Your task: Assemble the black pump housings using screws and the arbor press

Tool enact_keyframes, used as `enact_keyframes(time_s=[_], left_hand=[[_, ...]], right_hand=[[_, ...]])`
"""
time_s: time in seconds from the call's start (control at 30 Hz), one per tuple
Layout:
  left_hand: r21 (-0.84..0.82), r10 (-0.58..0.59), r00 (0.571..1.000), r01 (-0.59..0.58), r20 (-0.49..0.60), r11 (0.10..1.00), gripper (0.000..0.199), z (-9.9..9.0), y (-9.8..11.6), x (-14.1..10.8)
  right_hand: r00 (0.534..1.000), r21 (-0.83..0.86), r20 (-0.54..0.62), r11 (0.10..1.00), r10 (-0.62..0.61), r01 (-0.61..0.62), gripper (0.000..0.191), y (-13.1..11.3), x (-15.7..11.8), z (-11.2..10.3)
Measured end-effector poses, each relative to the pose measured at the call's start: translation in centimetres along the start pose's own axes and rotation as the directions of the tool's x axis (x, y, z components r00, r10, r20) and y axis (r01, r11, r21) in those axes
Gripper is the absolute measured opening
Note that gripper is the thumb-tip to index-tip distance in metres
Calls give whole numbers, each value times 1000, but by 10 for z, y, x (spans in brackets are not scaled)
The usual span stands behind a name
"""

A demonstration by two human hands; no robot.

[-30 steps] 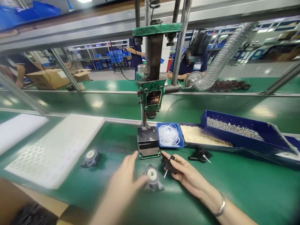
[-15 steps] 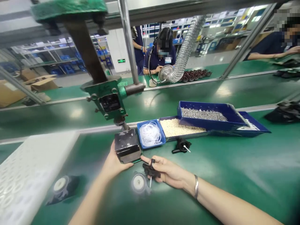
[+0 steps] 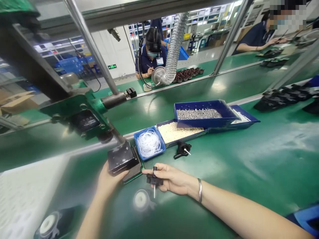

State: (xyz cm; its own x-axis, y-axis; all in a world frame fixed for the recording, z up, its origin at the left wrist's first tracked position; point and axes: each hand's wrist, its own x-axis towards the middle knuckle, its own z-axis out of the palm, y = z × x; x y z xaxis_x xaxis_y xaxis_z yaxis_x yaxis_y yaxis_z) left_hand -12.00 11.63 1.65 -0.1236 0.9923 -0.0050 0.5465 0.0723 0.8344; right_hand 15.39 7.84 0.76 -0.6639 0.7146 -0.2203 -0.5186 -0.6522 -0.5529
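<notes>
My left hand (image 3: 109, 177) is closed around the left side of a black block (image 3: 122, 157) at the foot of a green bench press (image 3: 84, 119). Its thumb lies along the block's front edge, and the other fingers are mostly hidden behind it. Under the block, a flat plate with a green edge (image 3: 134, 176) juts out. To the right, my right hand (image 3: 171, 179) pinches a small black plastic part (image 3: 154, 179) with a white pin (image 3: 154, 192) pointing down. The right index fingertip reaches the plate's edge. A similar black part with a white pin (image 3: 183, 150) lies beyond.
A blue tray of white rings (image 3: 149, 142), a tray of cream pieces (image 3: 174, 132) and a blue bin of metal pins (image 3: 199, 114) line the back. Round pale-centred parts (image 3: 141, 199) lie in front; a white perforated sheet (image 3: 22, 192) is at left. Co-workers (image 3: 152, 49) sit opposite.
The view has swung right, so things appear further left. More of the plate shows from under the block. My right hand still holds the black part beside it.
</notes>
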Motion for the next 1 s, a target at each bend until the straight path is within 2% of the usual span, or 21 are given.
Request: enact_keyframes(time_s=[0.13, 0.33, 0.8, 1.0], left_hand=[[-31, -36, 999, 37, 12, 999, 72, -1, 4, 0], [-44, -64, 995, 67, 80, 997, 82, -5, 1, 4], [49, -118, 992, 116, 38, 992, 66, -3, 12, 0], [29, -102, 994, 101, 47, 994, 70, -2, 8, 0]], right_hand=[[1000, -8, 15, 1000, 5, -5, 45, 0, 1, -2], [1000, -12, 24, 1000, 5, -5, 46, 2, 4, -5], [999, -12, 3, 999, 36, -36, 47, -2, 2, -3], [999, -32, 3, 999, 40, -40, 47, -3, 2, -2]])
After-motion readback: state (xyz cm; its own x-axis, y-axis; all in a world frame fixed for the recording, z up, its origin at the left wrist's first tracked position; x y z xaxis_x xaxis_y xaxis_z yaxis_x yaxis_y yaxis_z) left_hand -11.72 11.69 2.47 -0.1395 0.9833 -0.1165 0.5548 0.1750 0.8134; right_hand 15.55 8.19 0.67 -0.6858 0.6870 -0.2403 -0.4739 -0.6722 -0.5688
